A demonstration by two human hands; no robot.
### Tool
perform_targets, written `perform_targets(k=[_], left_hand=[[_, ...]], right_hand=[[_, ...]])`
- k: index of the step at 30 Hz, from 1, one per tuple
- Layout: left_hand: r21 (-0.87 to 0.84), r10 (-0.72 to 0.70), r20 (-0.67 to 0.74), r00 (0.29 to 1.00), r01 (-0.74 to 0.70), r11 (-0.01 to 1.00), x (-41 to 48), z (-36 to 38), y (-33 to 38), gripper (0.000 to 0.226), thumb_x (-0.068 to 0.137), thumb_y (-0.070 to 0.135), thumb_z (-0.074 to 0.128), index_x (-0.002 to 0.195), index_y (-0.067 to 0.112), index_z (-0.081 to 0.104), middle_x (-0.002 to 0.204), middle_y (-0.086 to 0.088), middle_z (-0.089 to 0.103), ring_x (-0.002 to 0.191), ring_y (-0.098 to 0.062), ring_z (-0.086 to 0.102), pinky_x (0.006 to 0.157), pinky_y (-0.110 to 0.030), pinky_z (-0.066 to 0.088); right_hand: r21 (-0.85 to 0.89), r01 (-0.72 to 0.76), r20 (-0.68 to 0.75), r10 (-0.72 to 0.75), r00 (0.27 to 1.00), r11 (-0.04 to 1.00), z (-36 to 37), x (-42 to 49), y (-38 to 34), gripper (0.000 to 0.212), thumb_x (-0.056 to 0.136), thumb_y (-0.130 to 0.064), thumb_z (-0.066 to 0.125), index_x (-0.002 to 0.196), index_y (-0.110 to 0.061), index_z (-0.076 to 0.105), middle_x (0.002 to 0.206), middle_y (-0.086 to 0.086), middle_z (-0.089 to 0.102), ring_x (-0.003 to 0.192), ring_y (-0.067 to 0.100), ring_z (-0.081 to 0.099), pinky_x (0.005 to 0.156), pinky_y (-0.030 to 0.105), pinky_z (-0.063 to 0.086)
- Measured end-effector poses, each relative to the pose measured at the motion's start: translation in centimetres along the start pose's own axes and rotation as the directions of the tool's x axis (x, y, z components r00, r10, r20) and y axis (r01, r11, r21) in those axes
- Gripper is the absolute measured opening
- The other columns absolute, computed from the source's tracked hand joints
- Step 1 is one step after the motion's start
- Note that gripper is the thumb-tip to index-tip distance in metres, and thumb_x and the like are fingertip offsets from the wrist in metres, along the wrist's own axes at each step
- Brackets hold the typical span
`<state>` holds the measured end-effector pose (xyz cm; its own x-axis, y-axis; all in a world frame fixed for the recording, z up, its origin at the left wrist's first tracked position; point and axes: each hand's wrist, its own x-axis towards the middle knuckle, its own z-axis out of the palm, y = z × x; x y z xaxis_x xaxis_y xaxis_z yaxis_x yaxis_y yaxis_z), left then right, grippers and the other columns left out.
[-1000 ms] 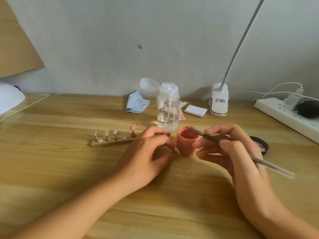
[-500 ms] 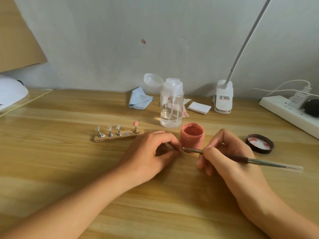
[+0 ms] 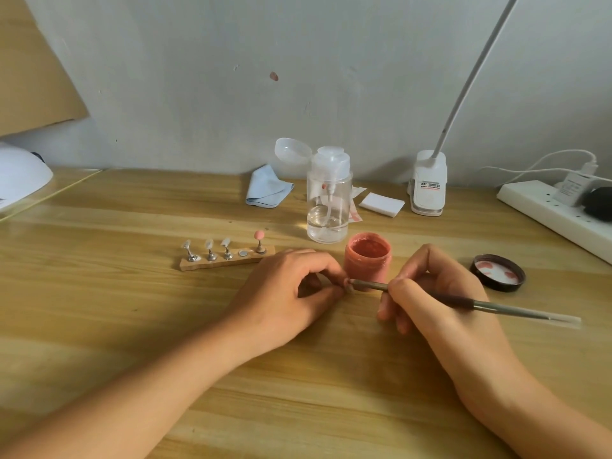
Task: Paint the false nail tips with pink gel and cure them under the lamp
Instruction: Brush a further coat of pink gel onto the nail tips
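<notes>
A wooden holder strip carries three clear nail tips on metal stands, one bare magnet spot and one pink-painted tip. An open pot of pink gel stands on the table between my hands. My left hand pinches a nail tip stand between thumb and fingers; the tip itself is mostly hidden. My right hand grips a thin brush, whose bristle end touches the tip at my left fingertips.
The pot's black lid lies to the right. Behind stand a clear pump bottle, a blue cloth, white pads and a clip lamp base. A power strip runs at the right, a white curing lamp at the far left.
My right hand lifted the brush out of the pink pot and brought its end down to the tip held in my left hand. The left hand stayed in place.
</notes>
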<state>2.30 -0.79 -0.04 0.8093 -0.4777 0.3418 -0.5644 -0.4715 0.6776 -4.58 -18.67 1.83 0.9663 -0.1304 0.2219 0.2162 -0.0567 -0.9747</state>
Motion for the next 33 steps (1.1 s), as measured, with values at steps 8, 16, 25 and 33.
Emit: perform_targets(k=[8, 16, 25, 33], left_hand=[[-0.033, -0.026, 0.004, 1.0, 0.026, 0.999, 0.06, 0.03, -0.13, 0.02, 0.086, 0.015, 0.074, 0.087, 0.034, 0.072, 0.084, 0.022, 0.069, 0.082, -0.006, 0.064, 0.079, -0.036, 0.052], [-0.045, -0.031, 0.014, 0.999, 0.032, 0.998, 0.13, 0.07, -0.26, 0.022, 0.086, 0.015, 0.074, 0.086, 0.037, 0.071, 0.084, 0.024, 0.069, 0.08, -0.006, 0.064, 0.08, -0.036, 0.052], [-0.037, -0.033, 0.016, 0.999, 0.034, 0.999, 0.1, 0.11, -0.36, 0.018, 0.086, 0.018, 0.075, 0.086, 0.036, 0.072, 0.085, 0.021, 0.068, 0.074, -0.005, 0.058, 0.075, -0.029, 0.05], [-0.022, -0.037, 0.018, 0.999, 0.037, 0.999, 0.06, 0.05, -0.44, 0.017, 0.086, 0.019, 0.074, 0.087, 0.036, 0.074, 0.082, 0.021, 0.065, 0.071, -0.006, 0.052, 0.072, -0.025, 0.044]], right_hand=[[-0.026, -0.003, 0.0, 0.003, 1.0, 1.0, -0.03, 0.04, -0.01, 0.018, 0.082, 0.002, 0.061, 0.07, -0.006, 0.05, 0.058, 0.013, 0.066, 0.047, 0.008, 0.052, 0.048, 0.016, 0.042], [-0.036, -0.001, 0.011, 0.001, 1.0, 0.999, 0.01, 0.11, 0.05, 0.016, 0.077, -0.01, 0.065, 0.07, -0.008, 0.051, 0.06, 0.013, 0.067, 0.049, 0.009, 0.053, 0.05, 0.018, 0.042], [-0.028, 0.007, 0.024, -0.006, 1.0, 1.0, -0.1, 0.12, 0.1, 0.015, 0.078, -0.009, 0.064, 0.071, -0.007, 0.051, 0.059, 0.012, 0.065, 0.05, 0.007, 0.054, 0.05, 0.016, 0.042], [-0.06, 0.016, 0.038, -0.014, 0.999, 0.998, -0.05, 0.26, 0.08, 0.015, 0.075, -0.008, 0.066, 0.073, -0.006, 0.051, 0.059, 0.016, 0.06, 0.047, 0.005, 0.05, 0.049, 0.019, 0.043]])
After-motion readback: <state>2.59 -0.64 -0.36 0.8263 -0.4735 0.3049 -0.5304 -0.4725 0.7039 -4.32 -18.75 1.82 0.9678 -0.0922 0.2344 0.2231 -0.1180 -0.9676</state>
